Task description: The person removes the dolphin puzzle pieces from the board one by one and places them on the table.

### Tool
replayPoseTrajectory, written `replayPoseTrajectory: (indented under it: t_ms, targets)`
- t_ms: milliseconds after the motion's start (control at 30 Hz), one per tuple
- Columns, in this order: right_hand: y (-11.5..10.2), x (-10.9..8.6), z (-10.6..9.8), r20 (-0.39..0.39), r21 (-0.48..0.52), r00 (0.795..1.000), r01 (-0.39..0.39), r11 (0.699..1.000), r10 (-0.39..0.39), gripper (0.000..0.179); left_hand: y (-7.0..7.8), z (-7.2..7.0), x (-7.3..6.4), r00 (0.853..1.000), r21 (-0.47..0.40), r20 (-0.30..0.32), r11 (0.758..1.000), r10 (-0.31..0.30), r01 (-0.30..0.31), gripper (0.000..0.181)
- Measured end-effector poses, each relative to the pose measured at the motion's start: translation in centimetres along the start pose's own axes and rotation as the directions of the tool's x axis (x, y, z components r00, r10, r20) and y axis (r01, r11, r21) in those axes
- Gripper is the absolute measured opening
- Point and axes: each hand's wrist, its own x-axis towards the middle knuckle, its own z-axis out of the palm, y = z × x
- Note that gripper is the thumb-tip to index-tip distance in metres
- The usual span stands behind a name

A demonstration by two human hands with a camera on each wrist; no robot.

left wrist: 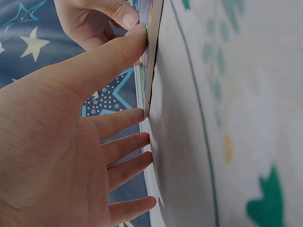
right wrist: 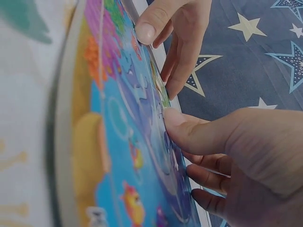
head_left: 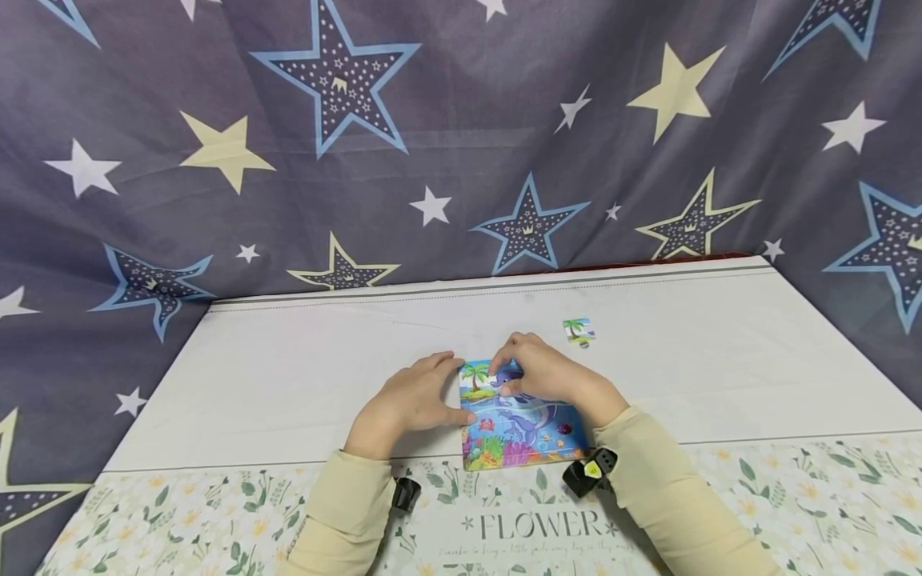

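Note:
A colourful jigsaw puzzle board (head_left: 529, 428) with dolphins, coral and a palm tree lies flat on the table. My left hand (head_left: 414, 396) is at its left side, fingers fairly straight; the thumb touches the left edge and the index fingertip rests by the far left corner. Over the board's far part, my right hand (head_left: 547, 372) has thumb and index finger bent around a puzzle piece (head_left: 508, 375) with a dolphin's head. In the right wrist view, the right thumb (right wrist: 189, 135) presses near the board's far edge; the hand hides part of the picture.
A loose palm-tree puzzle piece (head_left: 579, 330) lies on the white part of the table cover (head_left: 302, 360), beyond the right hand. Nearer the body the cover has a flower print. A dark star-patterned curtain (head_left: 446, 128) hangs behind the table.

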Motion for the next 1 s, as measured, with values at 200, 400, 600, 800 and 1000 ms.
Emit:
replayPoseTrajectory:
  t_ms: [200,400,600,800,1000]
  targets:
    - [0.1,-0.04,0.25,-0.002,0.003,1.0,-0.011,1.0,0.011,0.019,-0.02,0.1,-0.03,1.0,-0.008,0.005,1.0,-0.005,0.005,0.087]
    - [0.13,0.01,0.36,-0.007,0.006,1.0,-0.012,1.0,0.013,0.019,-0.12,0.21,-0.04,1.0,-0.01,0.001,1.0,-0.005,0.005,0.087]
    - [0.06,0.03,0.19,-0.017,-0.005,1.0,-0.002,1.0,0.002,0.022,-0.17,0.21,-0.03,1.0,-0.004,-0.004,1.0,-0.001,0.001,0.087]
    - [0.17,0.07,-0.29,-0.037,-0.019,0.999,0.011,1.0,-0.012,0.026,-0.19,0.14,0.01,1.0,0.001,-0.01,1.0,0.002,-0.002,0.087]
    - [0.64,0.05,-0.52,-0.055,-0.037,0.998,-0.016,0.999,0.014,0.03,-0.16,0.17,0.05,1.0,0.003,-0.013,1.0,0.001,-0.001,0.087]
